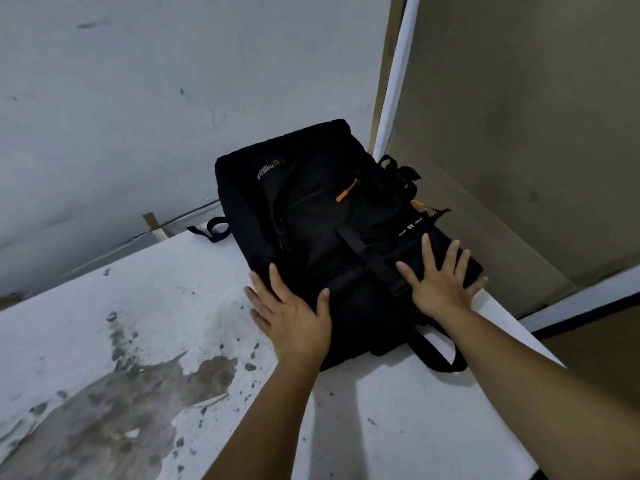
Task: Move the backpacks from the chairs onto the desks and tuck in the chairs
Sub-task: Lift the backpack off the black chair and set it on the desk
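Backpack (311, 216) flat on desk (138, 323), lengthwise toward wall (138, 98)

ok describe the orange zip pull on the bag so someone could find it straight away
Start at the white desk in the wall corner, where a black backpack lies flat. On its upper front panel, a short orange zip pull hangs beside a slanted zipper. It is the brightest spot on the black fabric.

both arms reach forward, left hand (294, 317) and right hand (441, 282) flat, palms down, fingers spread
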